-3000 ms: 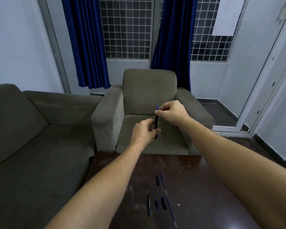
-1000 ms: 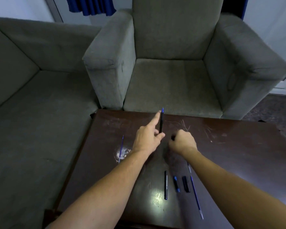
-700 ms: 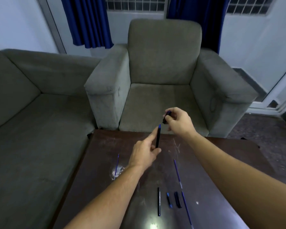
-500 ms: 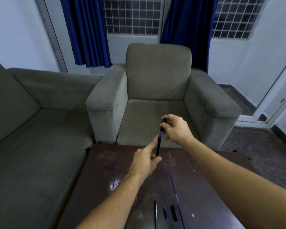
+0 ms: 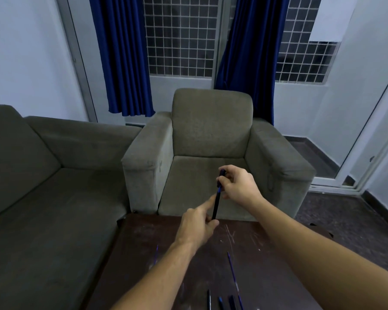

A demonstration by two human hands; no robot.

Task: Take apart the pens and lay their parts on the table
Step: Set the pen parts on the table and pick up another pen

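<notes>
Head view takes in a grey sofa (image 5: 43, 198) at the left, a matching armchair (image 5: 211, 135) ahead and, nearest, a dark scratched table (image 5: 267, 253), with both hands working above its far edge. The left hand (image 5: 197, 227) pinches the lower end of a black pen (image 5: 216, 204) between thumb and curled fingers, with its index finger stretched up along the barrel, so the pen stands nearly upright in the air. The right hand (image 5: 238, 184) is curled round a short dark piece (image 5: 222, 173) at the pen's top, just above a blue band. I cannot tell whether that piece is seated or already free. Near the table's lower edge lie a thin blue refill (image 5: 232, 267), a black tube (image 5: 208, 298) and short parts (image 5: 232, 302) beside it, with another refill (image 5: 156, 253) well apart to the left. The step in hand looks like pulling or unscrewing the top piece from this pen. Next, I judge, the right hand must draw it clear along the pen's axis while the left holds firm. It can then set the piece down by the other parts and go after the refill inside.
</notes>
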